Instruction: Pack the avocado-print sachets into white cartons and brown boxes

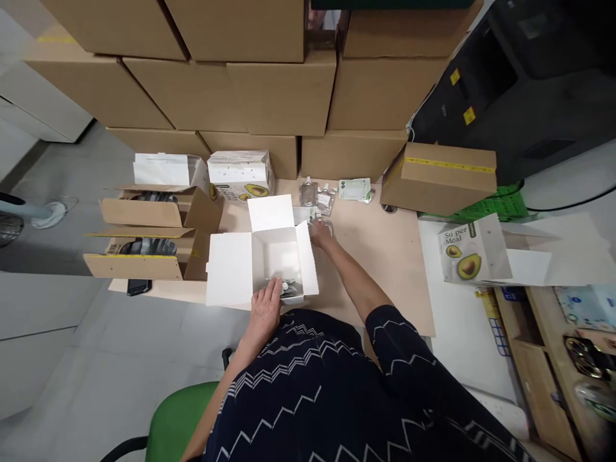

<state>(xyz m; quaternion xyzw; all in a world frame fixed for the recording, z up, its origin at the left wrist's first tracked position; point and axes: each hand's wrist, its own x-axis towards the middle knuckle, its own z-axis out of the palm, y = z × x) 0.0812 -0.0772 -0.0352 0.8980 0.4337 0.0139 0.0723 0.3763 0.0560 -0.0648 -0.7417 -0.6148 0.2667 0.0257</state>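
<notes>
An open white carton [230, 269] stands at the table's near edge with its flaps folded out. Several pouches with a white spout cap [285, 286] lie in its near end. My left hand [265, 309] is closed over the near left rim of the carton. Beyond the right flap, my right hand [321, 233] has its fingers closed at a clear spouted pouch [326, 224], partly hidden by the hand. Just past it lie more clear spouted pouches [308, 192] and a pouch with a green-and-white label [355, 189].
Brown cartons [283, 96] are stacked along the back. At left are two open brown boxes [139, 266] holding dark packs, and a closed avocado-print box [240, 176]. A tilted brown box [440, 179] and an open avocado-print box [474, 253] stand at right. A green chair [180, 420] is below.
</notes>
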